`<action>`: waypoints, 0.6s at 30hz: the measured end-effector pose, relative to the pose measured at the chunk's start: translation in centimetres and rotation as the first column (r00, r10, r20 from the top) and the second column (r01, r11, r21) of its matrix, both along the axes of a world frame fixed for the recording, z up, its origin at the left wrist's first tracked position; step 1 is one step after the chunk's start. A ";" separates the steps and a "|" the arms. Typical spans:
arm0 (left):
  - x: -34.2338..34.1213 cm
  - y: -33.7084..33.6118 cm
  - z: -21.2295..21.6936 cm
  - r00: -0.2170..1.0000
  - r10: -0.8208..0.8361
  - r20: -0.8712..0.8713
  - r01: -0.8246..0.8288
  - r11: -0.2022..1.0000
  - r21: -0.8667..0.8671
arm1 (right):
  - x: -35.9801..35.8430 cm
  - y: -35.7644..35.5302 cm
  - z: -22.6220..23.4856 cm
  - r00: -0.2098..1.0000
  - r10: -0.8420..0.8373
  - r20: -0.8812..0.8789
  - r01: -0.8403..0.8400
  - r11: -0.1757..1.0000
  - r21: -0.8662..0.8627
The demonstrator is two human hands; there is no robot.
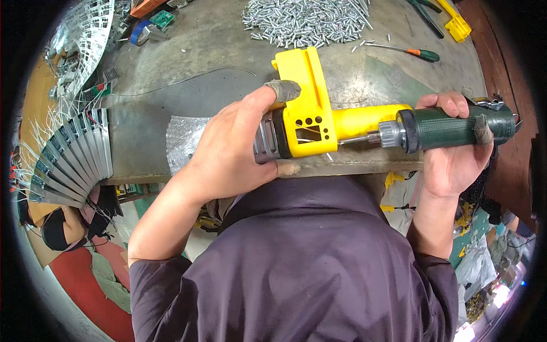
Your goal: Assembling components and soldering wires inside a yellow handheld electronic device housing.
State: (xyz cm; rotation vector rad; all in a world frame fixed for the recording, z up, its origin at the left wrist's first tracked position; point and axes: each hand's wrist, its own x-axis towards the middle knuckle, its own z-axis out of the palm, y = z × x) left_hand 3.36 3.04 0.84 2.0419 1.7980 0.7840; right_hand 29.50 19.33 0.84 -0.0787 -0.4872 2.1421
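One yellow plastic housing (310, 108) is lying at the near edge of the workbench (216, 62), with a ribbed grey and black part at its left end. The left hand (231, 151) is gripping that end, fingers closed around it, the taped thumb (283, 90) pressing on top of the housing. The right hand (453, 154) is wrapping its fingers around one dark green power screwdriver (450, 128), whose bit is touching the housing's right side. One taped fingertip is showing on this hand too.

Farther back, one large heap of silver screws (305, 21) is lying, with one green-handled screwdriver (407, 51) just beside it. One more yellow part (456, 23) is sitting at the far right. One fan of grey metal strips (71, 157) is spreading at the left.
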 end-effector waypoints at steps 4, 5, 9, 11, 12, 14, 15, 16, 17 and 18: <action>-0.1 0.1 0.0 0.999 -0.035 0.017 0.034 0.999 0.015 | 0.3 -0.1 -0.1 1.000 -0.013 0.001 0.013 1.000 -0.009; 0.0 0.1 0.1 0.999 -0.032 0.016 0.031 0.999 0.006 | 0.3 -0.3 -0.3 1.000 -0.025 -0.007 0.025 1.000 -0.018; -0.3 0.1 -0.1 0.997 -0.050 0.060 0.048 0.998 0.029 | -0.3 -1.1 -0.3 0.999 -0.044 0.009 0.045 0.998 -0.044; -0.4 0.2 -0.1 0.997 -0.049 0.058 0.046 0.998 0.046 | -0.7 -1.3 -0.3 0.999 -0.050 -0.004 0.050 0.997 -0.054; -0.3 0.2 0.0 0.997 -0.053 0.051 0.050 0.997 0.060 | -0.8 -1.4 -0.3 0.998 -0.062 -0.021 0.060 0.996 -0.065; -0.1 0.4 0.0 0.996 -0.049 0.077 0.044 0.997 0.065 | -0.6 -1.3 -0.3 0.998 -0.059 -0.031 0.057 0.997 -0.043; -0.1 0.5 0.0 0.994 -0.049 0.097 0.043 0.997 0.067 | -0.7 -1.3 -0.4 0.997 -0.061 -0.045 0.060 0.998 -0.022; -0.1 0.5 0.0 0.995 -0.045 0.092 0.039 0.997 0.071 | -0.8 -1.3 -0.3 0.997 -0.056 -0.049 0.055 0.998 -0.019; 0.0 0.6 0.1 0.993 -0.029 0.115 0.025 0.999 0.036 | -0.9 -1.2 -0.1 0.996 -0.080 -0.034 0.078 0.996 -0.039; 0.0 0.6 0.1 0.990 -0.018 0.139 0.017 1.000 0.004 | -0.9 -1.3 0.1 0.994 -0.107 -0.017 0.106 0.993 -0.057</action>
